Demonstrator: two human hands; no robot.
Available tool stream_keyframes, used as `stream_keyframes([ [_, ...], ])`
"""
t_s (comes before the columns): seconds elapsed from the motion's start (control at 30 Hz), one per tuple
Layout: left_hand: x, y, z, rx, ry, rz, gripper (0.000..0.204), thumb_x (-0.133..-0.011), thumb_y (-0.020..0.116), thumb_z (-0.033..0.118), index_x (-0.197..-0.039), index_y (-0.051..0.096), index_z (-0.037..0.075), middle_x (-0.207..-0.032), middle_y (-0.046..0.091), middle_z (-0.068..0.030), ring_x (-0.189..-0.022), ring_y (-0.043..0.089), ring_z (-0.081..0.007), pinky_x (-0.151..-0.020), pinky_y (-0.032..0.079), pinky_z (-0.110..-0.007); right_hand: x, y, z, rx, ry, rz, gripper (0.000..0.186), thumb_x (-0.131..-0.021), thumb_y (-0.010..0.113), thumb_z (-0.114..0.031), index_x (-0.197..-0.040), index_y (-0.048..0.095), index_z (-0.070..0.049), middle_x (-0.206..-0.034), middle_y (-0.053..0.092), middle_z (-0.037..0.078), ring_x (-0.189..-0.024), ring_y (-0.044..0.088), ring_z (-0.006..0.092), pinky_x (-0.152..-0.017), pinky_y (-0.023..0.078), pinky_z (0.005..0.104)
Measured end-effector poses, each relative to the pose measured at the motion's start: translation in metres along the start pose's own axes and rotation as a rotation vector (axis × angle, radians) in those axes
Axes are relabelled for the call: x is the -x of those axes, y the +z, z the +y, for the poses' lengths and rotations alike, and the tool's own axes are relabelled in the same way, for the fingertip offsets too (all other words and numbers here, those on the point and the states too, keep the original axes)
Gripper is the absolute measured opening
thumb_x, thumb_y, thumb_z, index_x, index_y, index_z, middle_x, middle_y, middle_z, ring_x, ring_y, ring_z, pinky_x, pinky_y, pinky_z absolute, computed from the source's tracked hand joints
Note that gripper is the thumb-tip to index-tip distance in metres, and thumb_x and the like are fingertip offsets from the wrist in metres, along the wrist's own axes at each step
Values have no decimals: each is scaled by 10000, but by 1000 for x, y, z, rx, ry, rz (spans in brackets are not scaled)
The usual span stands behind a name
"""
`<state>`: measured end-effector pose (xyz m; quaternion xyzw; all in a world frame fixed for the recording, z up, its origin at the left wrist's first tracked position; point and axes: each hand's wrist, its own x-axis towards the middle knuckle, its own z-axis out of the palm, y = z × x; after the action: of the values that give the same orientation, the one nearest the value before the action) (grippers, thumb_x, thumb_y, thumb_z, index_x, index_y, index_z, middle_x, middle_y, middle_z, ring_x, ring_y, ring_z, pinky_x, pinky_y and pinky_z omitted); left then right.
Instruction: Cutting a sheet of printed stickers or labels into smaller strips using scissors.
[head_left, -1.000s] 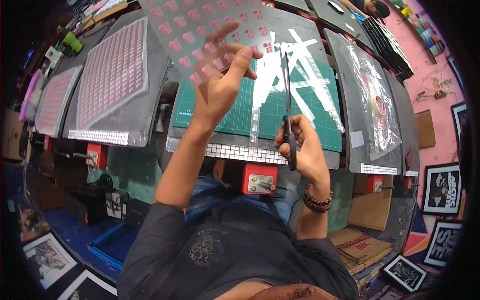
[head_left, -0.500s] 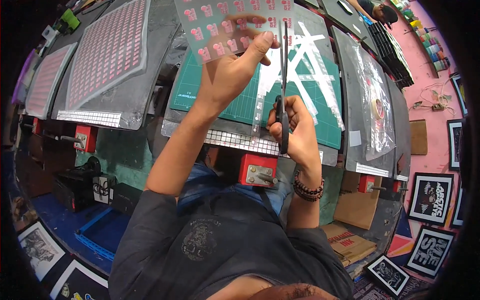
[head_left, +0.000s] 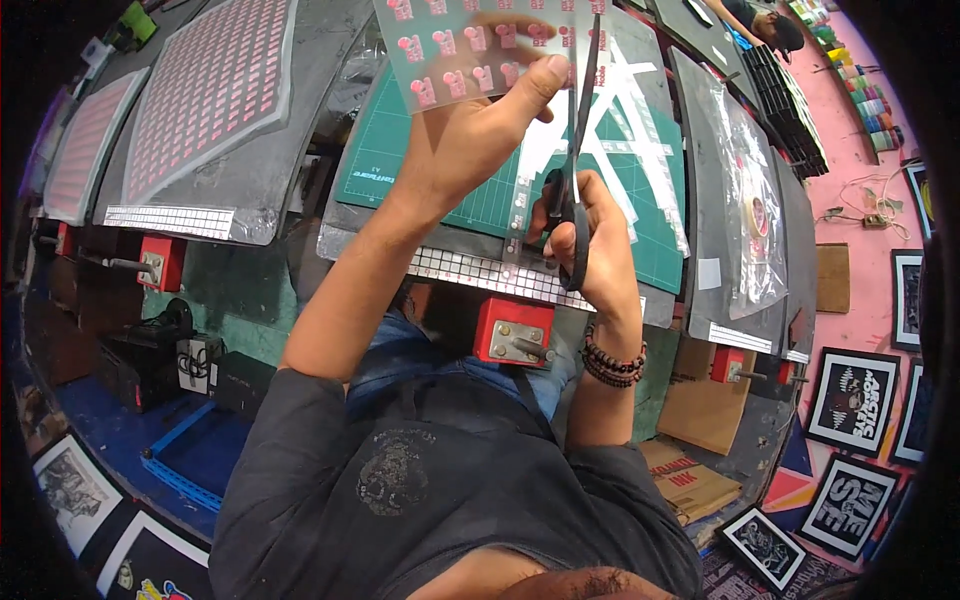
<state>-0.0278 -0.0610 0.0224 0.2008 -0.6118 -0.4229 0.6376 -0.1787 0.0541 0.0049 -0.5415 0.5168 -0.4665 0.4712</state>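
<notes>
My left hand [head_left: 480, 140] pinches a translucent sheet [head_left: 445, 45] printed with rows of small pink logos, thumb on top and fingers showing through it. My right hand [head_left: 598, 255] grips black-handled scissors [head_left: 583, 135], whose slightly parted blades point away from me at the sheet's right part. Underneath, a green cutting mat [head_left: 650, 245] on a dark board carries crisscrossed white and clear strips [head_left: 615, 150], partly hidden by my hands.
Printed pink sheets [head_left: 210, 100] lie on boards at left. Right are bagged tape [head_left: 755, 215], black stacked trays [head_left: 790, 110] and paint containers [head_left: 870, 100]. A co-worker [head_left: 775, 30] is at top right. Red clamps [head_left: 512, 330] line the front edge; framed prints [head_left: 855, 400] stand lower right.
My left hand and sheet have moved right and farther away, toward the scissors. My right hand has risen slightly, and the scissor blades have parted a little at the sheet.
</notes>
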Motion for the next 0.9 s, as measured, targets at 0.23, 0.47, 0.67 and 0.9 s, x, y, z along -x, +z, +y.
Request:
stream_keyframes([
  [0.23,1,3,2,49,-43,9,305,-931,715,188,-1147,599,6,-886,705,-90,-743,686,-138,-612,549,-261,-3,1,-1,-30,-11,29,530,-794,857,-323,-1063,518,-17,-870,630,38,-779,598,87,-681,479,229],
  [0.47,0,2,1,33,10,-17,278,-949,691,145,-1166,582,8,-895,722,-115,-717,694,-158,-609,567,-280,-8,3,3,-61,-60,40,472,-802,848,-240,-1054,518,-14,-863,634,42,-766,600,88,-660,478,228],
  [0.67,0,2,5,5,-57,-11,288,-927,710,121,-1147,581,-13,-911,697,-110,-774,704,-161,-633,578,-272,-8,0,0,-22,-16,36,453,-794,851,-209,-1045,529,-13,-870,637,44,-767,600,82,-630,459,222],
  [0.9,0,4,5,49,-41,-9,296,-939,685,94,-1176,559,-29,-936,696,-129,-851,717,-183,-646,599,-288,-8,0,2,-24,-23,55,468,-788,857,-205,-1037,518,1,-851,624,47,-769,589,80,-645,470,229],
])
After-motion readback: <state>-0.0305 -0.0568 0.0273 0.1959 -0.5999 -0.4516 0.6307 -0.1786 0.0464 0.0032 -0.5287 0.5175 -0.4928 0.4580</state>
